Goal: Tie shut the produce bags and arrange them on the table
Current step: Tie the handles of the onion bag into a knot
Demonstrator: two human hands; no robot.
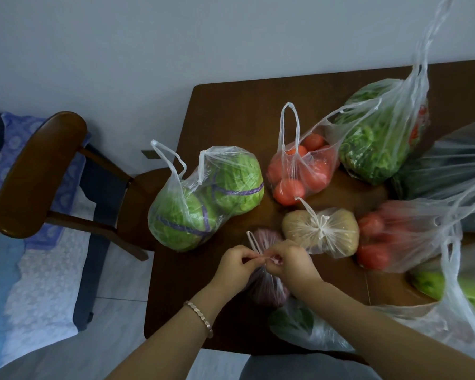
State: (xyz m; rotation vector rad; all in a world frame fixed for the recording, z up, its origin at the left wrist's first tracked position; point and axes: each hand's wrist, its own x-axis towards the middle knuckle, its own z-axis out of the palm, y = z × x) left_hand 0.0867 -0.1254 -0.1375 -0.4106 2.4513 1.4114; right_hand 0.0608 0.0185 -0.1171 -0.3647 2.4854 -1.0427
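Left hand (236,266) and right hand (295,266) meet over the purplish bag (268,290), which sits on the bench (231,111) near its front edge. Fingers (247,259) of both hands are curled and pinch the bag's twisted handle strands between them. One handle loop (251,241) sticks up past the left hand. Contents are dark reddish-purple, mostly covered by hands and wrists, can't tell what they are.

Just beyond the right hand is the potato bag (321,233), neck knotted. Cabbage bag (203,198) is at the bench's left edge, handles loose and standing up. Tomato bag (302,171) is further back, handles loose. Leafy greens bag (373,141) is beside it, one handle stretched upward, top end cut off by the frame. Second tomato bag (381,237) is to the right, blurred through plastic.

Dark bag (450,165) at the right edge is cut off, contents unreadable. Pale green vegetable bag (436,283) lower right is cut off and blurry. Bag with a green leaf (294,322) lies beside the right forearm, partly hidden. Bracelet (200,316) on the left wrist. Wooden chair (39,171) stands left of the bench.
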